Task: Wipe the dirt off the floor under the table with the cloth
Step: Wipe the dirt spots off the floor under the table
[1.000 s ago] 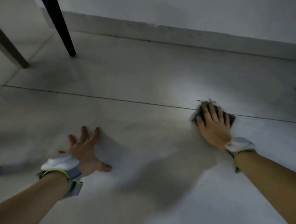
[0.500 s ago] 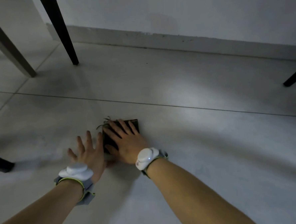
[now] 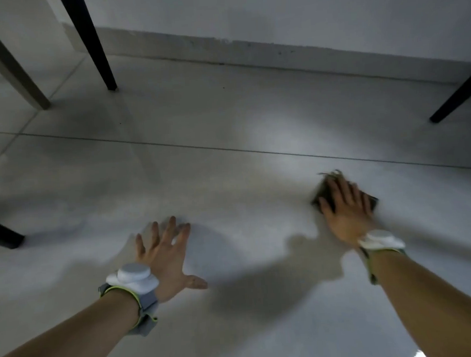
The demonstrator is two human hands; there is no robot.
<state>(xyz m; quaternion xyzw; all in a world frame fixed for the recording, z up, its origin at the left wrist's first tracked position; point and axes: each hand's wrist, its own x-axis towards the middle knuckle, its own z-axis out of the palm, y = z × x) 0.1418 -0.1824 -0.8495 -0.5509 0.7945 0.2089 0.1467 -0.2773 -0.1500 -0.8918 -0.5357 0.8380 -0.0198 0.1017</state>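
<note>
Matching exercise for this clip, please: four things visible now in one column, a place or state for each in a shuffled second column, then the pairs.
1. left hand
2. right hand
3. cloth
4. black leg

A. pinned under a palm
B. spread flat on bare floor
C. standing near the wall, upper left
D. pressing down on the dark rag

Pairs: 1-B, 2-D, 3-A, 4-C

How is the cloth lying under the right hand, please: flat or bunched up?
Flat: the cloth lies pressed to the floor under the right hand's spread fingers.
</note>
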